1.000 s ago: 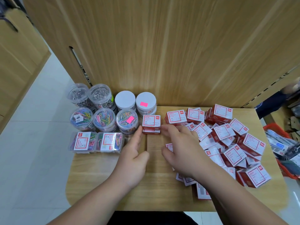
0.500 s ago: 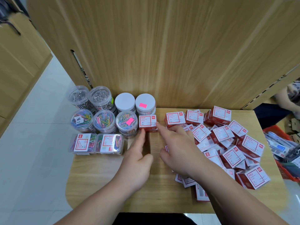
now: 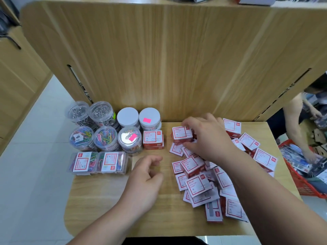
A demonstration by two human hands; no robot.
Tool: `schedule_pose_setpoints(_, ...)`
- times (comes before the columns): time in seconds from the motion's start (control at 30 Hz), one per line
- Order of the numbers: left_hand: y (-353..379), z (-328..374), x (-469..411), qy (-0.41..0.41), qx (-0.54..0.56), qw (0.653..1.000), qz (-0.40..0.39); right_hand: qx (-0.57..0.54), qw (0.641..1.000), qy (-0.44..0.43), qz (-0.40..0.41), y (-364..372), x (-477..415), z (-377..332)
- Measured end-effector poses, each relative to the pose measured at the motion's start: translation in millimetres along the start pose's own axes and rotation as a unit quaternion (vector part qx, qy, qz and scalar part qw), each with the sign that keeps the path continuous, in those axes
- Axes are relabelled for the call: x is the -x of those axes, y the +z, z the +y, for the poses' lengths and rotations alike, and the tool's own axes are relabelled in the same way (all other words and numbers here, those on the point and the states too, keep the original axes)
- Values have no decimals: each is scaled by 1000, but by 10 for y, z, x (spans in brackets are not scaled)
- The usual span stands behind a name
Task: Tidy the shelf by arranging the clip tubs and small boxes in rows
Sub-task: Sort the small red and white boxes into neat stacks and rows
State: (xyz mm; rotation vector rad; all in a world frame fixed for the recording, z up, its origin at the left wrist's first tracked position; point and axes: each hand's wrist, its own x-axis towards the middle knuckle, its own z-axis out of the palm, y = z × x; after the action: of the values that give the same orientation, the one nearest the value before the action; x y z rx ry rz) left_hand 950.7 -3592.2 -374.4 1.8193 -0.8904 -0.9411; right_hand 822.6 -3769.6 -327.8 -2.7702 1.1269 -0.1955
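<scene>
Several round clear clip tubs [image 3: 105,137] stand in two rows at the shelf's back left, with two flat clear clip cases [image 3: 100,162] in front of them. A small stack of red-and-white boxes [image 3: 153,139] sits right beside the tubs. To its right, my right hand [image 3: 207,137] grips another red-and-white box [image 3: 181,133] at the back edge of a loose pile of small boxes [image 3: 200,183]. My left hand [image 3: 146,175] hovers over the bare wood with fingers loosely curled, holding nothing.
The wooden shelf [image 3: 109,207] ends in a rounded front-left corner; white floor lies to the left. A tall wooden panel [image 3: 159,59] rises behind. A red basket [image 3: 300,179] of goods and another person's arm [image 3: 297,124] are at the right.
My right hand has left the stacked box beside the tubs and moved right to take hold of a box at the pile's back. My left hand drew back from the stack.
</scene>
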Motion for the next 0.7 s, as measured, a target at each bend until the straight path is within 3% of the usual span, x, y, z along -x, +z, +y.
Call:
schedule_pose_setpoints(0.07,44,67,-7,36,-32,999,0,-12,1000,-12,-10,-18,-27,48)
schedule_pose_setpoints(0.2,164,316,-102,129,-121,984,-3,-45,997,-6,56,-113,60,222)
schedule_pose_setpoints(0.37,326,593,-453,250,-321,911,61,-41,993,6,113,-264,334,487)
schedule_pose_setpoints(0.53,398,794,-790,197,-466,859,73,-58,992,16,113,-257,535,666)
schedule_pose_setpoints(0.7,443,842,-989,119,-517,848,7,-62,993,4,105,-247,649,761)
